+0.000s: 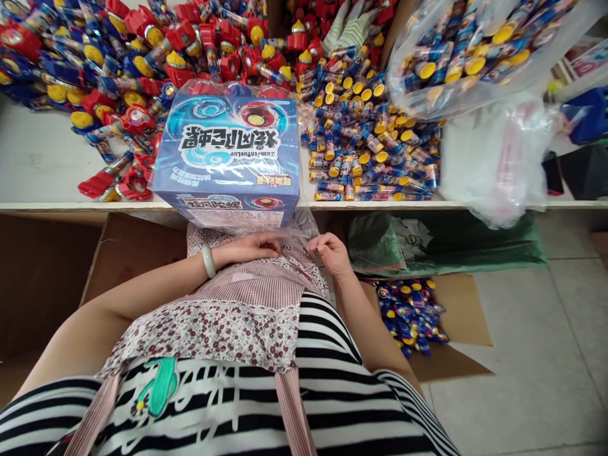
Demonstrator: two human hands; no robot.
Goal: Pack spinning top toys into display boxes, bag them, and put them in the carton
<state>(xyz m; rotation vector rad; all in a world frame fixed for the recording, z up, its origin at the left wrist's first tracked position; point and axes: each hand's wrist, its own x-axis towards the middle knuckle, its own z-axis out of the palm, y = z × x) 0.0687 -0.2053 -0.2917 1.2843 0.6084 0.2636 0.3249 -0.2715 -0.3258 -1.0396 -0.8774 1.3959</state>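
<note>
A blue printed box (228, 142) in clear plastic film stands at the table's front edge, its near side overhanging. Loose film (304, 221) trails from its near right corner. My left hand (259, 246), below a pale bangle, lies flat in front of the apron, just under the box, its fingers stretched towards the film. My right hand (330, 252) is at the film's right side, its fingers pinched together on the edge of the film.
Red and blue toys (137, 69) heap the table's back left. Small yellow-capped tubes (375, 139) lie right of the box, near a clear bag of tubes (456, 57). Below right, an open carton (468, 310) holds blue pieces beside a green bag (484, 244).
</note>
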